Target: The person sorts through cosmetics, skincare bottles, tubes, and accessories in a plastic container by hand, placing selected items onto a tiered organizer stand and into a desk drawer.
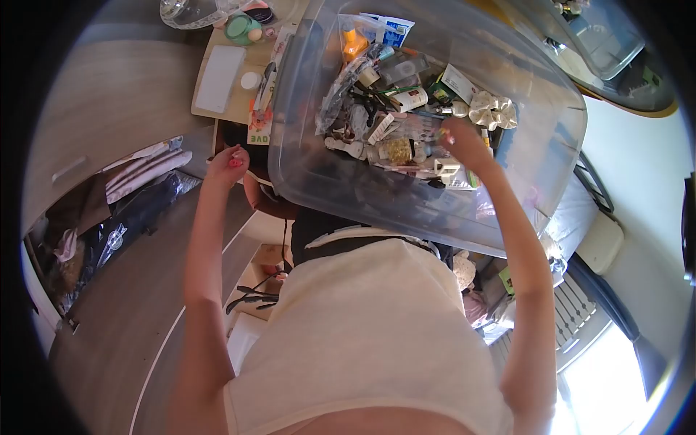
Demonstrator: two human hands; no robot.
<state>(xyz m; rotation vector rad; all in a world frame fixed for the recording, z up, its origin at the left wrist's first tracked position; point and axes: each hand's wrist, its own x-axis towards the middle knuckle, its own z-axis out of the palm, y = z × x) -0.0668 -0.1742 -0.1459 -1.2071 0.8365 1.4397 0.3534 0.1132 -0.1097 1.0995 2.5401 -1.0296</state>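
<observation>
A large clear plastic bin (319, 177) stands tilted in front of me, holding a jumble of small items. My right hand (464, 141) is inside it, above the pile, fingers curled down and together; small coloured spots show at the fingertips, and whatever they grip is too small to make out. Close to that hand lie a cream satin scrunchie (493, 111), a jar with gold contents (399, 151) and a white clip-like piece (446, 170). Outside the bin on the left, my left hand (229, 165) is closed, with pinkish-red at its fingers; anything inside is hidden.
An orange bottle (354, 45) and a blue-white packet (391, 30) sit at the bin's far end. A wooden table (206, 94) at left carries a white tray (221, 78), a white round lid (251, 80) and a green container (240, 29). An open drawer (109, 217) is farther left.
</observation>
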